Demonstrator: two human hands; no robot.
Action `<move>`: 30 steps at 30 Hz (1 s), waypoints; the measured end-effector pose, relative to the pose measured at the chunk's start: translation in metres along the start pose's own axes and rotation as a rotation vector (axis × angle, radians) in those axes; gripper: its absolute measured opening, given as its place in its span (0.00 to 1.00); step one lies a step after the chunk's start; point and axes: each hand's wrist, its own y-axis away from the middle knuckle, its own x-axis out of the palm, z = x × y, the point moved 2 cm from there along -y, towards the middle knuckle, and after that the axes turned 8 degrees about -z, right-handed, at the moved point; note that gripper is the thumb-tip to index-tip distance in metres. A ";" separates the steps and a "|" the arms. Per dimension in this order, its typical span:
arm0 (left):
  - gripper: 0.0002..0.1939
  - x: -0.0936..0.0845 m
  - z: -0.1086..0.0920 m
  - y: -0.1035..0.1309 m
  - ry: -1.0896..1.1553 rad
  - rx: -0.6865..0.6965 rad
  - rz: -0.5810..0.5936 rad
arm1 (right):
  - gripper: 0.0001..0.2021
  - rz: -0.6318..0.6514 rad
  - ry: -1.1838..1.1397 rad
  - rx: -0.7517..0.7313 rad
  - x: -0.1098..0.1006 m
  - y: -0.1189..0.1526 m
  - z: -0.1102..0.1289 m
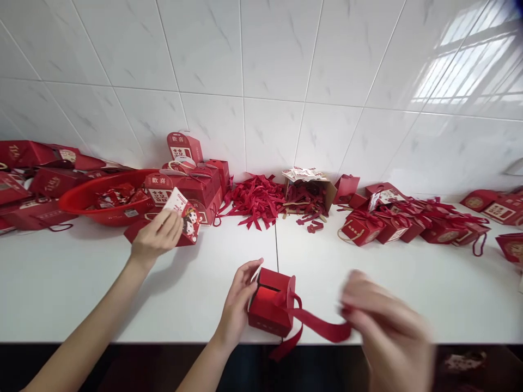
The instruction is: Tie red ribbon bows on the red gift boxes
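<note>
A small red box (269, 318) sits tilted near the front edge of the white table, with a slot visible between its upper panels. Its left side is gripped by my left hand (238, 305), thumb and fingers around the edge. A dark red ribbon (322, 325) passes through the box's right side, and one loose end hangs at the table edge. My right hand (382, 321), blurred by motion, is closed on the other end of the ribbon, to the right of the box.
Another person's hand (157, 237) holds a printed card (186, 215) at the left. Behind stand stacked red boxes (196, 185), a red basin (93, 209), a ribbon pile (259, 198) and an open carton (330, 195). Ribboned boxes (408, 223) line the right back, before a tiled wall.
</note>
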 end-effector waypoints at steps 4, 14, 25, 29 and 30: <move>0.16 0.002 0.001 0.002 0.173 -0.052 -0.074 | 0.07 0.341 0.218 0.136 0.070 -0.006 -0.028; 0.15 0.005 0.001 0.007 0.191 -0.035 -0.079 | 0.10 0.566 0.511 0.134 0.102 -0.001 -0.046; 0.10 0.002 0.013 0.003 0.066 -0.045 -0.103 | 0.09 0.568 0.543 0.069 0.108 -0.006 -0.042; 0.13 -0.019 0.010 -0.008 -0.120 0.007 -0.102 | 0.08 0.454 0.552 0.041 0.094 -0.009 -0.040; 0.13 -0.032 0.008 -0.012 -0.219 0.046 -0.145 | 0.09 0.408 0.552 0.049 0.085 -0.009 -0.041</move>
